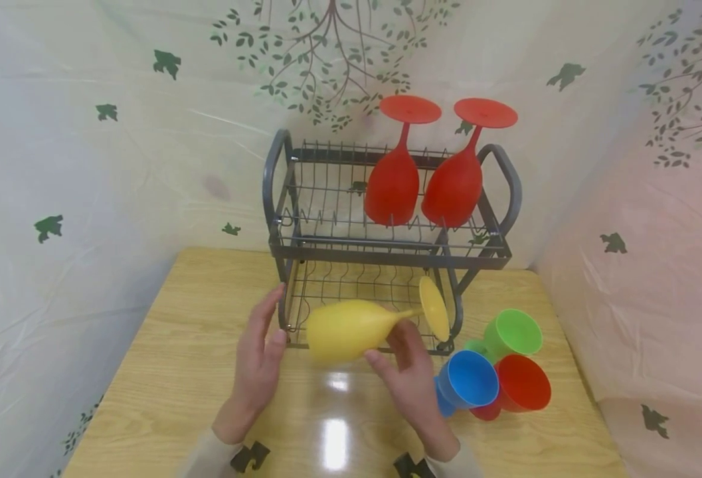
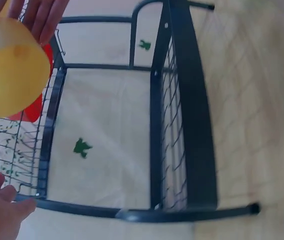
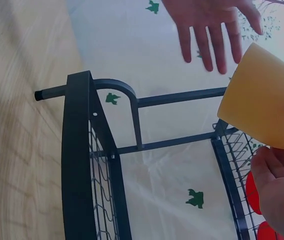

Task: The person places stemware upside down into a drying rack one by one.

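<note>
A yellow plastic goblet [image 1: 351, 326] lies sideways in the air before the lower tier of a dark dish rack [image 1: 386, 255]. Its bowl points left and its round foot right. My right hand [image 1: 409, 378] grips it near where bowl meets stem, thumb in front. The left hand [image 1: 258, 362] is held up beside the rack's lower left corner, fingers extended, apart from the goblet's rim. In the right wrist view the left hand [image 3: 214, 32] shows spread, straight fingers. Seen from the left wrist, the goblet's round mouth [image 2: 14, 70] faces the camera.
Two red goblets [image 1: 392, 186] [image 1: 455, 186] stand upside down on the rack's upper tier, toward its right. On the table [image 1: 165, 372], right of my right hand, a blue goblet [image 1: 470, 380], a green goblet [image 1: 515, 332] and another red goblet [image 1: 524, 384] stand close together. A patterned sheet [image 1: 117, 166] hangs behind.
</note>
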{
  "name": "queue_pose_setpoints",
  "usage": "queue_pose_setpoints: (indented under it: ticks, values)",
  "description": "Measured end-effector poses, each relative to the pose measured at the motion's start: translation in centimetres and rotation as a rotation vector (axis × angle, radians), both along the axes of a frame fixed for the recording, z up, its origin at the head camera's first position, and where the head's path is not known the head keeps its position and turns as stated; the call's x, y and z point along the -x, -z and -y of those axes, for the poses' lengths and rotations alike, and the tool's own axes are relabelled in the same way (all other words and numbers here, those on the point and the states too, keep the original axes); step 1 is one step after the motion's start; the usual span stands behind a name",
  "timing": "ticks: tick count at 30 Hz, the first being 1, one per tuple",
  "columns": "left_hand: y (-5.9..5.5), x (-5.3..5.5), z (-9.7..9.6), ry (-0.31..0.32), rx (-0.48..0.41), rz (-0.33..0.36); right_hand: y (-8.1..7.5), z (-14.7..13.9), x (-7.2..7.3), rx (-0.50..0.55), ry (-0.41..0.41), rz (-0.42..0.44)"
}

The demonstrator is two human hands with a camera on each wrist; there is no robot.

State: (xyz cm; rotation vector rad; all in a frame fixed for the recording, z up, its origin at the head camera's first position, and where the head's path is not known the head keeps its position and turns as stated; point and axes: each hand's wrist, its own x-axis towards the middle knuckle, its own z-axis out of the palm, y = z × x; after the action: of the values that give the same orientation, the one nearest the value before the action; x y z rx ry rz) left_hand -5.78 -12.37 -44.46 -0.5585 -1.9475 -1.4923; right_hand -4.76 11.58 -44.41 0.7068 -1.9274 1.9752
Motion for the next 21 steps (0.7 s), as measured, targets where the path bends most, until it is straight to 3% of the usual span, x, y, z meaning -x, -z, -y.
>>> queue_pose_setpoints:
  ticks: [3, 11, 21]
  values:
    - [-0.7, 0.6, 0.5, -0.054, 0.058, -0.102, -0.2, -0.2, 0.0, 0.002, 0.007, 0.012]
    - [-1.9, 1.8, 1.2, -0.144, 0.166, -0.250, -0.7, -0.4, 0.0, 0.008, 0.014, 0.036]
    - [-3.8, 3.0, 1.4, -0.226, 0.337, -0.290, -1.2, -0.5, 0.3, 0.018, 0.012, -0.011]
